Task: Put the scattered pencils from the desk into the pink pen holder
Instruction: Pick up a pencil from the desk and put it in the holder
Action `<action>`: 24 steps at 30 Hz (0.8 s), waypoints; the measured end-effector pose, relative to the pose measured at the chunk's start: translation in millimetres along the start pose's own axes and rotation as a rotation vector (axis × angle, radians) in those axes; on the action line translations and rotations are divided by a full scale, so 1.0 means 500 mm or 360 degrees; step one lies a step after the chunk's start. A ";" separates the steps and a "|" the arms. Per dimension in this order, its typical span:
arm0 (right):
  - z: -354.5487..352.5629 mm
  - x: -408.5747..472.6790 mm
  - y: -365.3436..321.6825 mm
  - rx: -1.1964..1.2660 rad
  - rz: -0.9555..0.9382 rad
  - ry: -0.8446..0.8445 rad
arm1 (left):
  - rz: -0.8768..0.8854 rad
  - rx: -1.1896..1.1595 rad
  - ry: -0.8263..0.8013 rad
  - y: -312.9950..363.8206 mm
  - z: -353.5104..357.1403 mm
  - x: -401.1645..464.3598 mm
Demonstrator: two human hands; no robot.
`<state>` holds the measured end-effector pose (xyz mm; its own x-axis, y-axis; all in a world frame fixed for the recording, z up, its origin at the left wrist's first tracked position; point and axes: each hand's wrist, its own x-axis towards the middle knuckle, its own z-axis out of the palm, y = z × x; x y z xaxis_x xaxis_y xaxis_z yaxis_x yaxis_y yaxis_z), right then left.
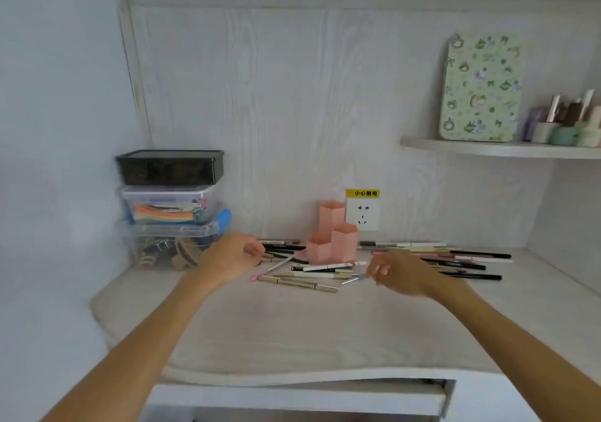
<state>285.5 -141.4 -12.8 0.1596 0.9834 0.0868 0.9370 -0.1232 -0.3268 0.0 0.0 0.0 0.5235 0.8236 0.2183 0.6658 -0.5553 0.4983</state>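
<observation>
The pink pen holder (pixel 331 239), made of three hexagonal tubes, stands at the back of the desk by the wall. Pencils lie scattered on both sides of it: a left group (pixel 283 249), a front group (pixel 312 275) and a long right group (pixel 461 259). My left hand (pixel 232 257) hovers over the left group with loosely curled fingers, fingertips next to the dark pencils, and holds nothing that I can see. My right hand (pixel 401 273) is right of the front group and pinches the end of a thin grey pencil (pixel 354 279).
A stack of plastic storage boxes (pixel 170 207) stands at the back left, close to my left hand. A wall socket (pixel 362 215) sits right behind the holder. A shelf (pixel 500 148) at the upper right carries a patterned tin and small bottles. A beige mat (pixel 292 324) covers the desk.
</observation>
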 end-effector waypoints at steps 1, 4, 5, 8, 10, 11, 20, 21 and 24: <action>0.006 0.004 0.001 -0.0023 0.0008 0.0000 | -0.0017 0.0003 -0.0008 -0.003 0.003 0.000; 0.023 0.016 0.008 -0.0112 0.0050 -0.0016 | -0.0039 0.0037 -0.0002 -0.016 0.021 0.015; 0.031 0.023 0.010 -0.0129 0.0054 -0.0017 | -0.0036 0.0041 -0.0001 -0.018 0.029 0.024; 0.059 0.045 0.022 -0.0192 0.0012 0.0030 | -0.0033 0.0004 0.0031 -0.019 0.061 0.054; 0.080 0.062 0.034 -0.0168 -0.0014 0.0104 | -0.0072 -0.0045 0.0067 -0.017 0.095 0.078; 0.089 0.074 0.042 -0.0119 -0.0021 0.0145 | -0.0092 -0.0068 0.0099 -0.018 0.114 0.094; 0.076 0.139 0.097 0.0039 -0.0159 0.0076 | -0.0008 0.0100 0.0141 -0.013 0.216 0.202; 0.073 0.142 0.101 0.0031 -0.0185 0.0046 | 0.0023 0.0105 0.0092 -0.013 0.217 0.212; 0.072 0.148 0.112 0.0055 -0.0210 0.0016 | 0.0061 0.0150 0.0004 -0.018 0.217 0.234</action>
<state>338.7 -70.8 -58.6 0.0389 0.9893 0.1406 0.9388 0.0120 -0.3442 112.7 88.7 -69.9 0.5484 0.8017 0.2378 0.6924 -0.5948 0.4085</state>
